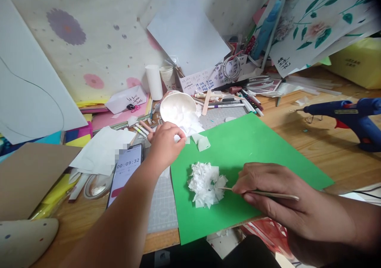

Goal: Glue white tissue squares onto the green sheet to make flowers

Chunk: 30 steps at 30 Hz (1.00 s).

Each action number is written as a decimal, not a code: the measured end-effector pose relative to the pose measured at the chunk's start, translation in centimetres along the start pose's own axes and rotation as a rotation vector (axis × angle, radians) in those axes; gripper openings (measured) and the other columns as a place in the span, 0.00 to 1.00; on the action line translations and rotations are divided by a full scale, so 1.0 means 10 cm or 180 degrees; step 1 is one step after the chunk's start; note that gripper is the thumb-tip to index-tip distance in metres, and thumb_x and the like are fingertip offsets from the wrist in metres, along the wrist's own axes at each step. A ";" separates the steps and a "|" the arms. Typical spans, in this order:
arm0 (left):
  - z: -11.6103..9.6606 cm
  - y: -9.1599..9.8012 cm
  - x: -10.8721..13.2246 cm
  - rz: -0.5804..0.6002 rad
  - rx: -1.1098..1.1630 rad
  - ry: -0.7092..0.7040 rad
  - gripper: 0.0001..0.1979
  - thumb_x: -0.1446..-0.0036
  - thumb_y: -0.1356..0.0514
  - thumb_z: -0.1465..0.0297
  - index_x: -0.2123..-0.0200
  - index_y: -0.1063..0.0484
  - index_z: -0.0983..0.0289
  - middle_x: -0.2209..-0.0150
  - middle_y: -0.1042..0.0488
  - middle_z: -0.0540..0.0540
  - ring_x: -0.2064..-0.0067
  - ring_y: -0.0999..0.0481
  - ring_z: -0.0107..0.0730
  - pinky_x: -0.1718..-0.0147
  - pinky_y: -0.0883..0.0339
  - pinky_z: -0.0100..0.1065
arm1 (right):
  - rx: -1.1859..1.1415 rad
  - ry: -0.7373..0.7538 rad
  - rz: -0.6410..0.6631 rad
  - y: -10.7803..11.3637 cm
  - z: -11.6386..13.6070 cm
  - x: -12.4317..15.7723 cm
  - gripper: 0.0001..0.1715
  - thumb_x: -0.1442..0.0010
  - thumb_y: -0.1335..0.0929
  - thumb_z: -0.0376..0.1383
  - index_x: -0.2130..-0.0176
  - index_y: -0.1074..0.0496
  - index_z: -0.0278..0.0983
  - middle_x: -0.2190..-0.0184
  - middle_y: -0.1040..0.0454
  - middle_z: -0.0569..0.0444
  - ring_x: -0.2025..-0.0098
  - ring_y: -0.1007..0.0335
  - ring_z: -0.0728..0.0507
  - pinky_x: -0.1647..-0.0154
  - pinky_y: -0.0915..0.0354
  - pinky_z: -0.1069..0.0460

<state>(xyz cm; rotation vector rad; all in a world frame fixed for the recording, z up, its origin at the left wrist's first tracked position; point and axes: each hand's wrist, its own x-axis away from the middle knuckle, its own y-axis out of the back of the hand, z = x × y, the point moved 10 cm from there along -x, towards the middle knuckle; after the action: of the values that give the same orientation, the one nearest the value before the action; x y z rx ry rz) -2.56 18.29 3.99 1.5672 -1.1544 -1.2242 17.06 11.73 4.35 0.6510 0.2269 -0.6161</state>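
Your right hand (272, 188) is lying nearest you, closing thumb and fingers around a thin stick (276, 195), whose tip is pointing into the cluster of white paper pieces (205, 176). That cluster is resting on the near part of the green sheet (247, 145), and a small gap is showing green beside the stick's tip. For neat work you are best off steering the tip into that gap, pressing straight down and drawing it out gently, so the neighbouring pieces are staying put (thin paper like this is probably lifting or creasing easily).

Farther out, your left hand (168, 143) is hovering by the loose white pieces (203, 143) at the sheet's far-left edge, with thumb and fingers curving toward each other; whether they are pinching a piece, I cannot tell. Taking one piece at a time is likely serving you better than grabbing several. To the right, the glue gun (342, 113) is lying on the wooden table (315, 141), well apart from your hands. Beyond your left hand, the white bowl (174, 99) is tilting toward you, holding more white pieces.
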 end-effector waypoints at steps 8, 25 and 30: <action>-0.06 -0.10 0.05 0.0071 -0.0200 -0.0339 0.05 0.52 0.36 0.70 0.69 0.23 0.56 0.56 0.27 0.52 0.50 0.36 0.46 0.53 0.52 0.50 | -0.0024 -0.0043 0.0006 0.01 0.00 0.02 0.10 0.39 0.38 0.25 0.60 0.29 0.31 0.69 0.26 0.49 0.66 0.31 0.48 0.66 0.35 0.55; -0.72 0.13 0.41 0.0723 0.0774 -0.1574 0.06 0.46 0.41 0.70 0.73 0.25 0.59 0.62 0.29 0.50 0.56 0.33 0.35 0.53 0.49 0.41 | -0.0001 -0.0069 0.0053 0.02 -0.03 0.02 0.10 0.39 0.37 0.25 0.60 0.29 0.31 0.68 0.26 0.50 0.65 0.29 0.49 0.64 0.33 0.55; -0.88 -0.03 0.59 0.1351 0.0724 -0.1909 0.08 0.46 0.40 0.73 0.75 0.25 0.57 0.63 0.31 0.48 0.55 0.35 0.33 0.53 0.55 0.42 | -0.0050 -0.0067 0.0005 0.07 -0.03 0.05 0.09 0.39 0.37 0.27 0.61 0.28 0.33 0.69 0.25 0.50 0.66 0.28 0.48 0.65 0.32 0.54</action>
<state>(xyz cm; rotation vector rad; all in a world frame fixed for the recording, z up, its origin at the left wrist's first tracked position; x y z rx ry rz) 6.72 13.23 4.09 1.0338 -1.9528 -1.3349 17.89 12.16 4.27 0.6291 0.2115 -0.6189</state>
